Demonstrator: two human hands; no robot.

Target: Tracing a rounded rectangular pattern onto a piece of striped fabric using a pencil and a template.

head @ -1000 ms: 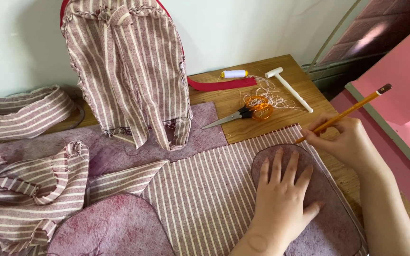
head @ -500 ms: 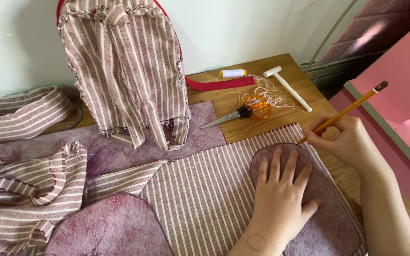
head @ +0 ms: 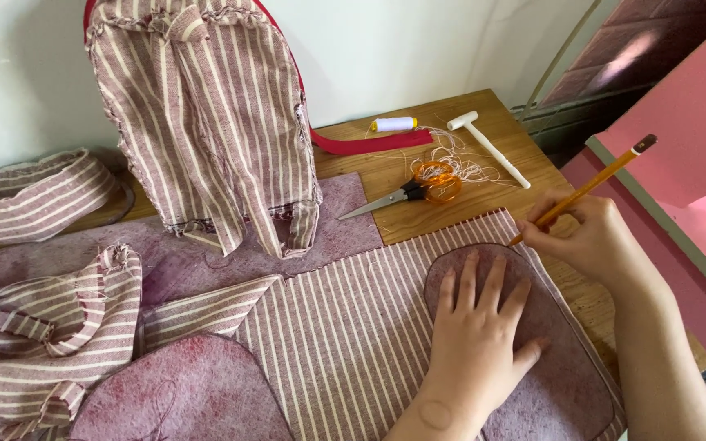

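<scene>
- Felt [head: 549,359], mauve, fuzzy, round-topped, is pressed flat on striped cloth [head: 353,327] by left hand [head: 480,343], fingers spread.
- Pencil [head: 590,186], yellow, is pinched by right hand [head: 594,237] at felt's edge.

The counter [head: 467,106] is matt, grained wood. At lower right the rounded panel [head: 565,359] looks like fuzzy, mottled felt, lying on woven striped cloth [head: 353,327]. The pencil [head: 590,189] is glossy painted wood. Near the top, the scissors [head: 406,194] have bright metal blades and shiny translucent plastic handles; the small mallet [head: 488,147] seems smooth white plastic, though that is hard to judge.
</scene>
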